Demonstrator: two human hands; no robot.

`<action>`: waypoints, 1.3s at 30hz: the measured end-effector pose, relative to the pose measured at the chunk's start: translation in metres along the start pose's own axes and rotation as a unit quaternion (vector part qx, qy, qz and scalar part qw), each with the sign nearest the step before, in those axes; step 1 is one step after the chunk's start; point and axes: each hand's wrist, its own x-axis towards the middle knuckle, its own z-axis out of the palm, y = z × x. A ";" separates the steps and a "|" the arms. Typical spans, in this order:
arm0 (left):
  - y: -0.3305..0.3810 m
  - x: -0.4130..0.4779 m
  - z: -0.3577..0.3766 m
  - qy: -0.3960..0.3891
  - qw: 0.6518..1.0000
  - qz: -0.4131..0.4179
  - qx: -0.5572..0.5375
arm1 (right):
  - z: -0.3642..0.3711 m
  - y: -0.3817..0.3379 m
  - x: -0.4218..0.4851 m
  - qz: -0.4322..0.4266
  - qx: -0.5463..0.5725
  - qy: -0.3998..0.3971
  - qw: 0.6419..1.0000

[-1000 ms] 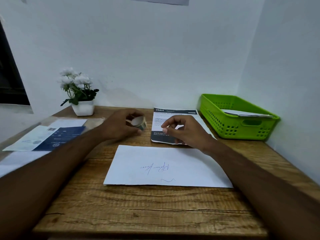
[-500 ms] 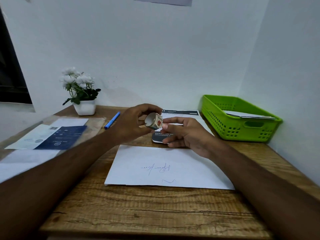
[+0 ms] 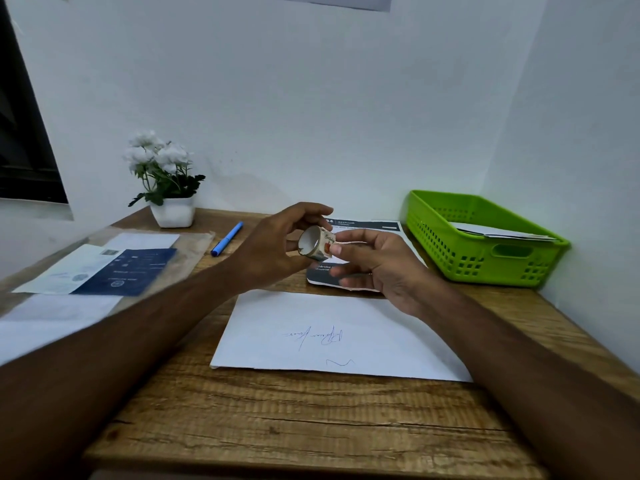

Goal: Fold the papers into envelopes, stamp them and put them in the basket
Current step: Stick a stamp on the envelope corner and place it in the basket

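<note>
A white folded envelope (image 3: 339, 336) with a blue signature lies flat at the middle of the wooden table (image 3: 311, 427). Above its far edge, my left hand (image 3: 273, 247) holds a small patterned roll of sticker tape (image 3: 316, 243) off the table. The thumb and forefinger of my right hand (image 3: 370, 268) pinch the roll's outer side where the tape end lies. A green plastic basket (image 3: 485, 258) stands at the right by the wall, with a white envelope (image 3: 498, 232) inside it.
A dark printed sheet (image 3: 363, 225) lies behind my hands. A blue pen (image 3: 227, 239) and a potted white flower (image 3: 166, 181) are at the back left. Papers and a dark blue leaflet (image 3: 124, 271) cover the left side. Walls close the back and right.
My left hand lifted the tape roll off the table and brought it rightward. My right hand rose from the printed sheet and now pinches the roll. The blue pen came into sight.
</note>
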 end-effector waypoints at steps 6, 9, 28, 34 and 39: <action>0.005 -0.002 0.002 0.029 0.999 -0.005 0.013 | 0.003 0.003 0.000 -0.089 -0.135 0.049 0.986; 0.004 -0.001 0.001 0.018 1.000 -0.014 0.011 | 0.004 0.004 0.000 -0.123 -0.132 0.053 0.982; -0.005 0.001 -0.021 0.007 0.999 -0.032 0.036 | -0.010 -0.005 0.005 -0.090 -0.052 0.093 0.990; -0.037 -0.001 -0.040 0.004 0.966 -0.052 0.252 | -0.012 -0.003 0.004 -0.062 -0.061 0.067 0.994; -0.054 -0.001 -0.049 -0.036 0.942 -0.108 0.316 | -0.014 0.001 0.004 -0.017 -0.083 0.013 0.996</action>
